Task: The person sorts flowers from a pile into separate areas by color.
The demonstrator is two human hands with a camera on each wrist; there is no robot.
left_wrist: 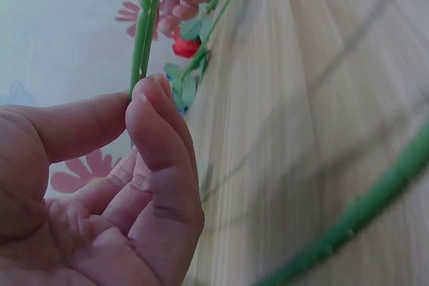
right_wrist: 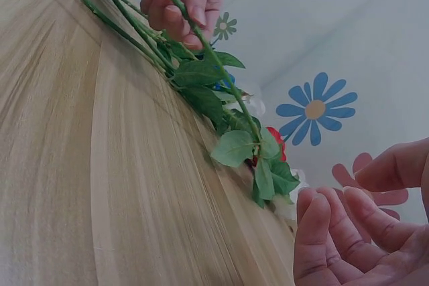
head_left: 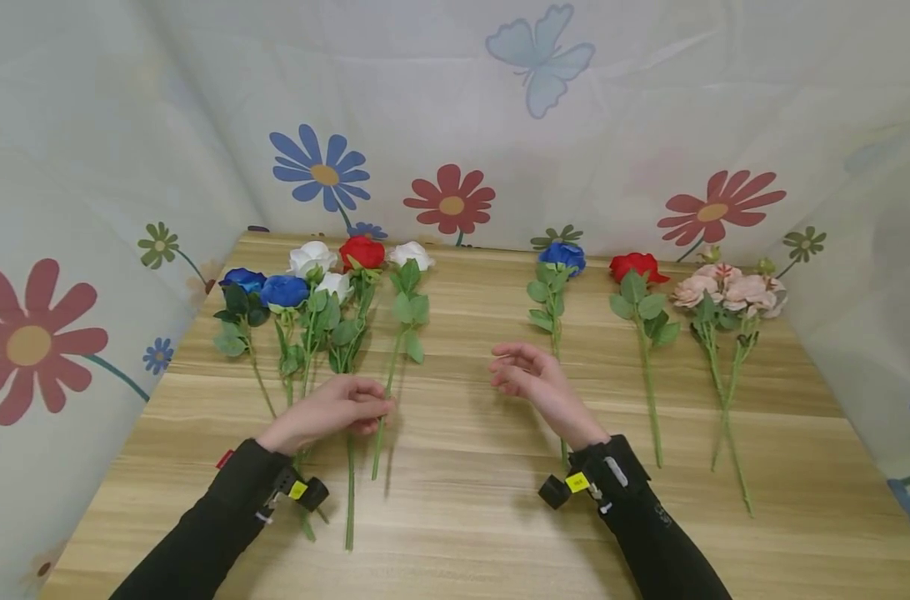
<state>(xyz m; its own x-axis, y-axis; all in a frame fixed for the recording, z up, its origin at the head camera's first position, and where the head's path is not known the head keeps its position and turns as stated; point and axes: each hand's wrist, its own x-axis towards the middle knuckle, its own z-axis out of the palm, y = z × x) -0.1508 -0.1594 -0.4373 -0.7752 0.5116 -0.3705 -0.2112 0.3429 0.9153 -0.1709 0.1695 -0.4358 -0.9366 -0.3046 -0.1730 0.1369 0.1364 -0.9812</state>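
Observation:
My left hand point(head_left: 333, 410) pinches the green stem of a white rose point(head_left: 413, 255) between thumb and forefinger. In the left wrist view the stem point(left_wrist: 145, 28) rises from the fingertips, and in the right wrist view the leaves point(right_wrist: 261, 159) hang near its lower end. The rose lies at the right side of a group with a red rose point(head_left: 362, 251), blue roses point(head_left: 284, 291) and more white ones point(head_left: 311, 257). My right hand point(head_left: 539, 390) hovers with loosely bent fingers and holds nothing; its wrist overlaps the stem of a blue rose point(head_left: 563, 257).
To the right on the wooden table point(head_left: 455, 517) lie a red rose point(head_left: 638, 268) and crossed stems with pale pink flowers point(head_left: 747, 292). A flower-printed curtain point(head_left: 425, 83) stands behind the table and along its sides.

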